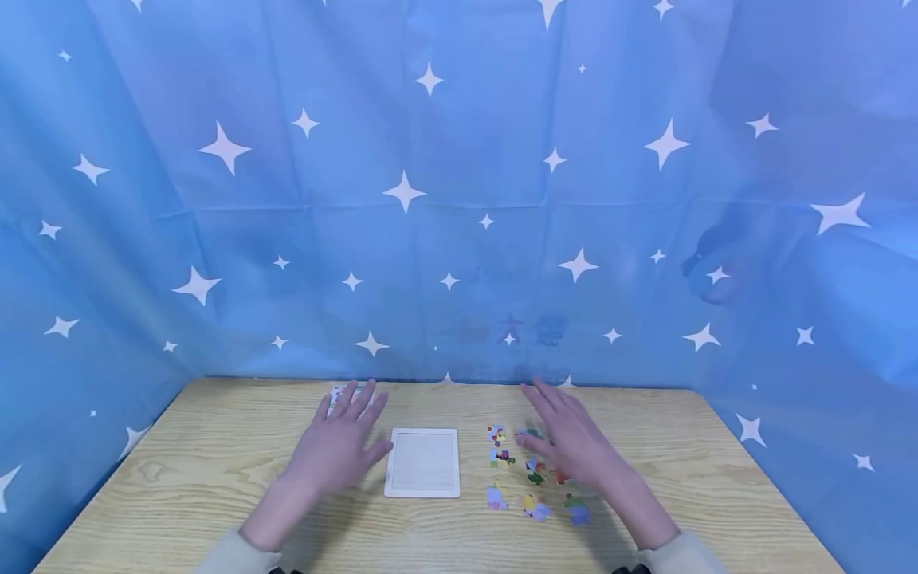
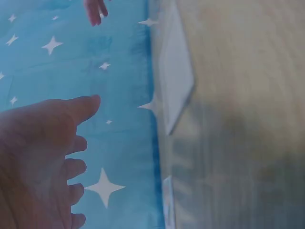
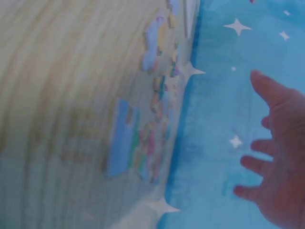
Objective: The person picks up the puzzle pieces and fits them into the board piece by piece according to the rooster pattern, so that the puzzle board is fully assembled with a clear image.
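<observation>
My left hand (image 1: 335,450) hovers over the table to the left of a white square puzzle tray (image 1: 423,465), its fingers extended and holding nothing. In the left wrist view the thumb of that hand (image 2: 38,143) points toward the curtain. On the other side, my right hand (image 1: 570,438) is held above a group of colourful jigsaw pieces (image 1: 536,508), fingers spread, and partly hides some of them. The right wrist view shows a blue and green piece (image 3: 121,138) lying apart from the right hand (image 3: 281,152).
Beyond the left fingertips lies a small patterned card or piece (image 1: 337,393), mostly covered by the hand. A blue curtain with white stars (image 1: 445,239) hangs behind and beside the wooden table (image 1: 179,478).
</observation>
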`<state>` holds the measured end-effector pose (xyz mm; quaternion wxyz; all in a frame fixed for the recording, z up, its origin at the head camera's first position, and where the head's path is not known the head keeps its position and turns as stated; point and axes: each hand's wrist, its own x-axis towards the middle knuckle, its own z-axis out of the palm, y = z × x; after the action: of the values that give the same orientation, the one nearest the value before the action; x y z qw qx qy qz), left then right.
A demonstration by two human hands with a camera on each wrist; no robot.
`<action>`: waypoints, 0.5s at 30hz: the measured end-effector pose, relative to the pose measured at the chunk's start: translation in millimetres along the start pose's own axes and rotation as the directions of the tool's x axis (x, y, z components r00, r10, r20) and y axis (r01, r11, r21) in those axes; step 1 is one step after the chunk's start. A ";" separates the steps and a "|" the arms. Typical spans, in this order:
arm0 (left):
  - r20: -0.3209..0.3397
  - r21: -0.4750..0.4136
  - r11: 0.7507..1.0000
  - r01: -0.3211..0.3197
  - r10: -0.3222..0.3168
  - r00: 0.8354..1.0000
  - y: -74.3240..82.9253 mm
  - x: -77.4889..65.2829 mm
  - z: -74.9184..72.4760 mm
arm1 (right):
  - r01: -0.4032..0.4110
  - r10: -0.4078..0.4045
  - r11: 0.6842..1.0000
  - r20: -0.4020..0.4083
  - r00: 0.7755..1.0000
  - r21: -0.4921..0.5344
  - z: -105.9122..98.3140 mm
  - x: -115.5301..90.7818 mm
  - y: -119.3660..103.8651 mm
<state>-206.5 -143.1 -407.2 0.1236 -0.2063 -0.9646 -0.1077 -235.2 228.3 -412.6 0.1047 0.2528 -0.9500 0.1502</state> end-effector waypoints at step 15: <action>0.132 -0.180 0.982 -0.056 0.081 0.988 -0.3 -25.2 27.3 | -0.078 0.033 0.936 0.136 0.990 0.342 24.5 13.2 8.3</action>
<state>-189.6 -145.6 -440.2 0.0412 -0.2565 -0.9499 -0.1735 -253.7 220.9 -433.8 -0.0067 0.2496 -0.9202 0.3015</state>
